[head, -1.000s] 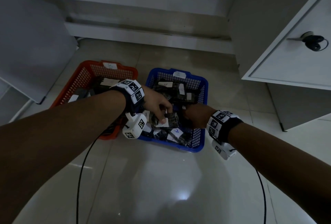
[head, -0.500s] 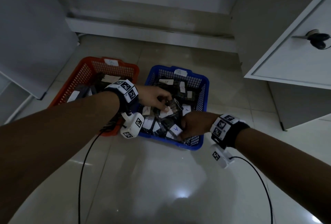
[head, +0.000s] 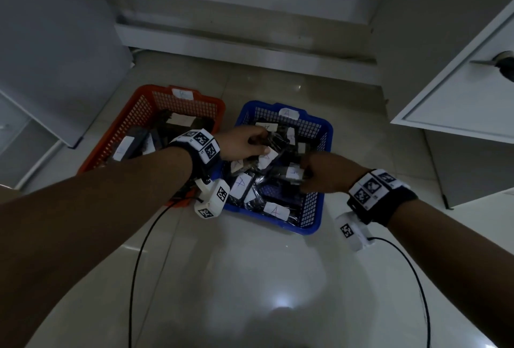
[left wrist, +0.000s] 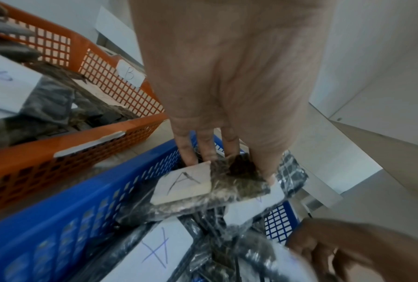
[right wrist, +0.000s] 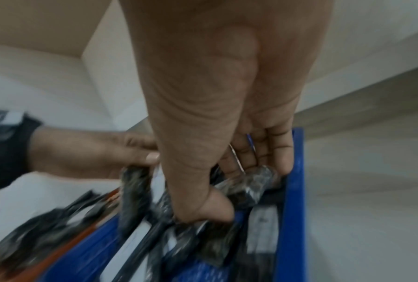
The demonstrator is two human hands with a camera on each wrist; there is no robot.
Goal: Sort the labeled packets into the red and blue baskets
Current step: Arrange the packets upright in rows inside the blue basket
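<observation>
The blue basket [head: 322, 136], tagged A, is full of dark plastic-wrapped packets with white labels. The red basket [head: 144, 105] to its left carries a B tag [left wrist: 130, 75] and holds several packets. My left hand [head: 261, 144] hovers over the far part of the blue basket. In the left wrist view this hand [left wrist: 234, 167] pinches a packet labeled A [left wrist: 186, 183] between thumb and fingers. My right hand [head: 304, 178] is in the basket's right side. Its fingers [right wrist: 278, 152] curl round a dark packet [right wrist: 249, 183] whose label is hidden.
Both baskets stand on a glossy tiled floor [head: 250, 278]. A white cabinet [head: 459, 103] juts out at the right and grey panels [head: 55, 55] stand at the left. A low step [head: 236, 41] runs behind the baskets. Black cables [head: 139, 250] trail from both wrists.
My left hand has lifted its packet and carried it toward the far side of the blue basket. My right hand dipped toward the near edge, then shifted right.
</observation>
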